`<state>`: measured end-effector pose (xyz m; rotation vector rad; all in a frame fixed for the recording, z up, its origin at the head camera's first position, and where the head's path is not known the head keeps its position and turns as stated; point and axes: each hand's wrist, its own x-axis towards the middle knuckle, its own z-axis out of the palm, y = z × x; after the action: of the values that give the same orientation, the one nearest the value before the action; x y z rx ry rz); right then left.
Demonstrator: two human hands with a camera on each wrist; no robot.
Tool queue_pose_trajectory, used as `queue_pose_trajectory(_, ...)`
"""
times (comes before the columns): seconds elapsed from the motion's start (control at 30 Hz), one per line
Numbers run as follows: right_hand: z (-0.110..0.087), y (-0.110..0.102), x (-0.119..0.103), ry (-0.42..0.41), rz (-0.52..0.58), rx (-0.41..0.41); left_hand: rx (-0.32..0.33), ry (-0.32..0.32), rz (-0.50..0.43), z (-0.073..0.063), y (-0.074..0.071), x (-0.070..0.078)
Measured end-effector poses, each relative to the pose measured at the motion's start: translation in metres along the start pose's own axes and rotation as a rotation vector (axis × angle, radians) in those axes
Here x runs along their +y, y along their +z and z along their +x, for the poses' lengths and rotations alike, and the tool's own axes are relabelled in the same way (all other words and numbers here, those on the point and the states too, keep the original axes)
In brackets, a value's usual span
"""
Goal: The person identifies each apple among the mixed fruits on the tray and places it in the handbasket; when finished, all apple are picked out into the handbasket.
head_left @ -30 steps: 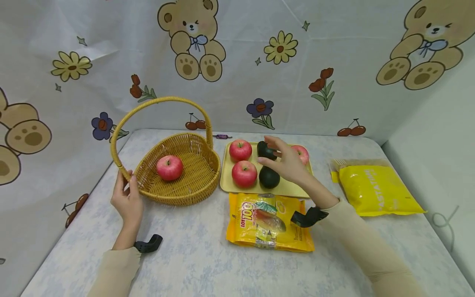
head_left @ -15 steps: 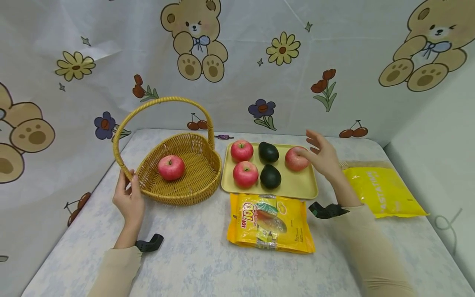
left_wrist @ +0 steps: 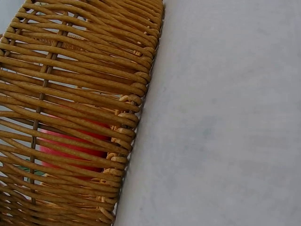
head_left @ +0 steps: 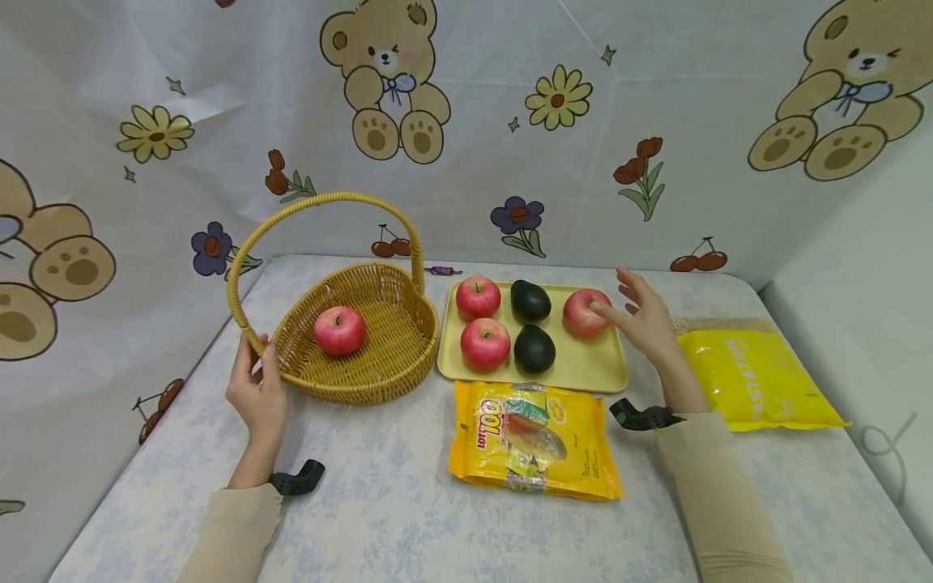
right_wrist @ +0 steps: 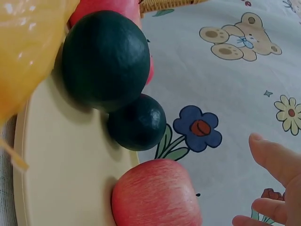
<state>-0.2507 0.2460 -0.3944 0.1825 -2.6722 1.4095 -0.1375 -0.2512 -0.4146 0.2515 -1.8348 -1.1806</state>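
Note:
My left hand [head_left: 258,397] grips the lower left end of the handle of a yellow wicker basket [head_left: 364,393]. Inside the basket sits one red apple [head_left: 340,330]; its red shows through the weave [left_wrist: 70,103] in the left wrist view. At the right end of a pale yellow tray [head_left: 579,368] is another apple [head_left: 585,314]. My right hand [head_left: 645,328] hovers just right of that apple, thumb and fingers spread, holding nothing. In the right wrist view, a gap shows between the fingers [right_wrist: 270,157] and the apple [right_wrist: 155,195].
Two dark avocados [head_left: 534,349] and two more apples [head_left: 484,344] fill the tray's left half. An orange mango-print bag [head_left: 535,441] lies at its front edge. Farther right is a yellow bag [head_left: 761,380]. A bear-print sheet [head_left: 466,146] hangs behind.
My right hand has moved from over the avocados to the right side of the tray's right-hand apple, then dipped slightly. My left hand has stayed on the basket handle.

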Motion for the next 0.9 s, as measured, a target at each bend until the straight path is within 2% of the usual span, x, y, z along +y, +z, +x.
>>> queue_pose_trajectory(0.6,0.005,0.013,0.023,0.089,-0.063,-0.054,0.004,-0.006,0.011,0.002,0.0,0.0)
queue_pose_trajectory(0.9,0.008,0.021,0.035,0.08,-0.053,-0.095,0.008,-0.017,0.01,0.003,0.001,0.0)
